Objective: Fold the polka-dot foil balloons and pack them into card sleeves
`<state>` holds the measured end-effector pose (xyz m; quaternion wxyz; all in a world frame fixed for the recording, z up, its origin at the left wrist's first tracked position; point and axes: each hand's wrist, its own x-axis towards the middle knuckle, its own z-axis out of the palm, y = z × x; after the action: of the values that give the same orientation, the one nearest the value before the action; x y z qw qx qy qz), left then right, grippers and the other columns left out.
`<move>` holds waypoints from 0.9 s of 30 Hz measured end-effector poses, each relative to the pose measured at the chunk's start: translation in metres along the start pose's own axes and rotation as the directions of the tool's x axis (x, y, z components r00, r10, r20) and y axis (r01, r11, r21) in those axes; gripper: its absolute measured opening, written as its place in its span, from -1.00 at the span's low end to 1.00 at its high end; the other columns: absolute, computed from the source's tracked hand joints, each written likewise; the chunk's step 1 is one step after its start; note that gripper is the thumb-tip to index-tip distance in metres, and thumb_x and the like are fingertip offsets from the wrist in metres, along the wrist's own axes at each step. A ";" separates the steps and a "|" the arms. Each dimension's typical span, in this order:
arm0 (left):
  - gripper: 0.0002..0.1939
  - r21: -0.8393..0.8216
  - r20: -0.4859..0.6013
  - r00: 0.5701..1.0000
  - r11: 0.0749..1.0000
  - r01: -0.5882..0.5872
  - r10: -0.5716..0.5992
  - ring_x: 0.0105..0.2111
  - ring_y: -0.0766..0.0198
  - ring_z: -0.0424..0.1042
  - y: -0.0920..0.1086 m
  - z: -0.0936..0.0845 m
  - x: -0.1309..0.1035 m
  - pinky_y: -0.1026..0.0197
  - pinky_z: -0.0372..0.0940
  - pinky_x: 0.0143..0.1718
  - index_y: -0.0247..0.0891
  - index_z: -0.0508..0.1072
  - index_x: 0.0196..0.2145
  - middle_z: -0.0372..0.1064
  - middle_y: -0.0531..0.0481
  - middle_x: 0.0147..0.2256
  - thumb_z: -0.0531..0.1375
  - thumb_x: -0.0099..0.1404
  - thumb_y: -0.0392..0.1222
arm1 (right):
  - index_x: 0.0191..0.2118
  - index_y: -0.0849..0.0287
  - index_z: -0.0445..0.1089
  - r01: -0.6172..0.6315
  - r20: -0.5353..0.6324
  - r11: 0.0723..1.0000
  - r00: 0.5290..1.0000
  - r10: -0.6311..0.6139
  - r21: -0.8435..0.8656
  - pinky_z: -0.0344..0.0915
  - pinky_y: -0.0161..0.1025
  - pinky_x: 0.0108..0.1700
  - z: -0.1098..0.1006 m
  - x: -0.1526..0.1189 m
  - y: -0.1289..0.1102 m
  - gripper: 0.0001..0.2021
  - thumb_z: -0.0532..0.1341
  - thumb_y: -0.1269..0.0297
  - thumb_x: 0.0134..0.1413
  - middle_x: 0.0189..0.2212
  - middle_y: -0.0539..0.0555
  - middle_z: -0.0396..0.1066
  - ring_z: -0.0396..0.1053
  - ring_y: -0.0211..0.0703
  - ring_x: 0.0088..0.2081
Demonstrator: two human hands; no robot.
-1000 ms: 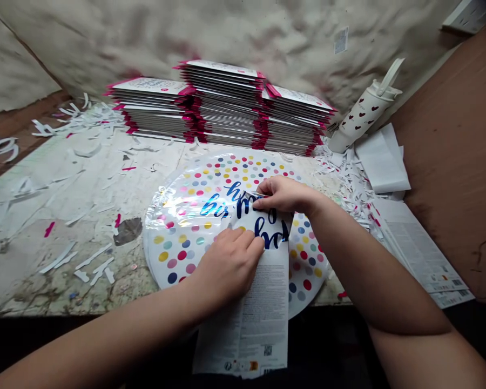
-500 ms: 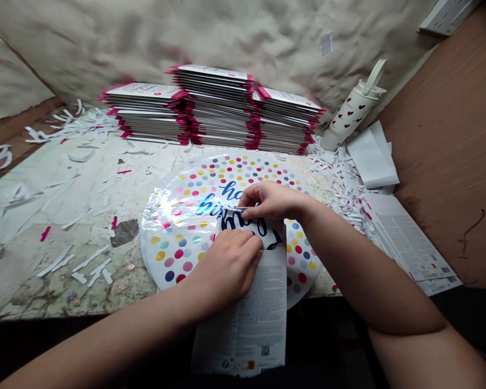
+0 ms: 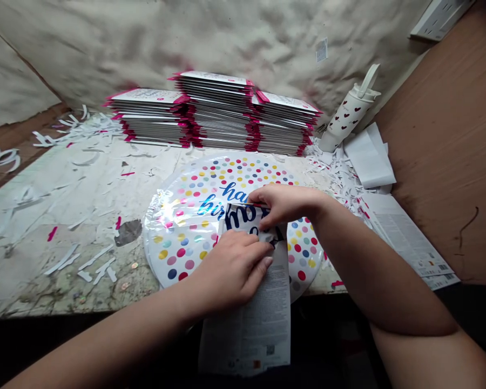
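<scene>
Two bare hands are at work in the head view, both on a glossy round film (image 3: 194,227) printed with coloured dots. The film lies on the worktable (image 3: 101,186) near its front edge, directly before the person; blue lettering runs across its middle.

Right hand (image 3: 263,212): thumb and fingers bent together on the upper edge of a lettered flap (image 3: 238,219), which lies on the film and bears larger, darker lettering. Part of this hold is hidden behind the fingers.

Left hand (image 3: 238,265): laid across the lower part of the flap and the top of a printed sheet (image 3: 261,324), thumb extended; whether it grips either cannot be told. The sheet extends below the table edge, its small print too blurred to read.

Behind the film stand three stacks of white-and-pink packs (image 3: 222,113), side by side, the middle one tallest. To their right is a white bottle (image 3: 344,119) marked with dark red hearts; white paper (image 3: 368,156) lies beside it. Further printed sheets (image 3: 409,237) lie at the right. Paper scraps (image 3: 342,173) litter both sides.
</scene>
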<state>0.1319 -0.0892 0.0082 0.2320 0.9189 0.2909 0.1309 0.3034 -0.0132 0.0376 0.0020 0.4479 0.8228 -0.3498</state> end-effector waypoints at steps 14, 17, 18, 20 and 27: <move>-0.81 0.001 -0.085 0.995 0.999 0.048 -0.048 -0.27 0.17 0.34 0.003 0.008 0.002 0.11 0.23 -0.24 -0.25 0.41 -0.25 0.40 -0.05 -0.30 0.00 0.28 -0.27 | -0.40 0.23 0.40 -0.092 0.104 0.981 0.992 0.075 0.169 0.17 -0.41 -0.52 0.005 -0.007 -0.006 -0.89 0.21 0.45 -0.19 -0.52 -0.02 0.39 0.30 -0.33 -0.52; -0.81 0.027 -0.116 0.993 0.999 0.027 -0.024 -0.25 0.16 0.35 0.000 0.009 0.003 0.11 0.25 -0.24 -0.27 0.41 -0.26 0.41 -0.07 -0.26 0.01 0.26 -0.31 | -0.39 0.21 0.42 -0.094 0.259 0.970 0.965 0.033 0.226 0.22 -0.39 -0.53 0.003 -0.014 -0.009 -0.86 0.21 0.46 -0.19 -0.54 -0.03 0.42 0.34 -0.30 -0.54; -0.80 0.041 -0.131 0.991 0.999 0.015 -0.009 -0.25 0.15 0.35 -0.002 0.007 0.004 0.11 0.25 -0.24 -0.27 0.41 -0.24 0.42 -0.07 -0.26 0.01 0.25 -0.32 | -0.36 0.21 0.43 -0.065 0.160 0.968 0.987 0.026 0.243 0.25 -0.38 -0.50 0.001 -0.018 -0.009 -0.84 0.22 0.45 -0.19 -0.50 -0.02 0.44 0.36 -0.28 -0.51; -0.77 0.096 -0.185 0.983 0.995 0.001 0.017 -0.25 0.14 0.35 -0.006 -0.002 0.005 0.09 0.26 -0.24 -0.27 0.40 -0.21 0.41 -0.09 -0.28 0.01 0.24 -0.34 | -0.26 0.20 0.43 0.039 -0.233 0.957 0.972 0.031 0.287 0.30 -0.34 -0.38 0.000 -0.028 -0.006 -0.76 0.26 0.39 -0.16 -0.36 0.05 0.45 0.39 -0.22 -0.37; -0.70 0.340 -0.506 0.843 0.940 -0.001 0.184 -0.12 0.06 0.31 -0.002 -0.051 -0.008 -0.09 0.19 -0.06 -0.12 0.36 -0.09 0.36 -0.07 -0.20 0.03 0.24 -0.30 | -0.22 0.10 0.42 0.422 -0.585 0.631 0.808 0.063 0.651 0.33 -0.16 -0.16 0.044 -0.049 -0.007 -0.76 0.29 0.20 -0.07 -0.30 0.05 0.45 0.40 -0.11 -0.22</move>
<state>0.1050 -0.0747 0.0503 -0.0196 0.8853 0.3157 0.3408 0.3138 -0.0776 0.0242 -0.4612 0.3994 0.6051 -0.5115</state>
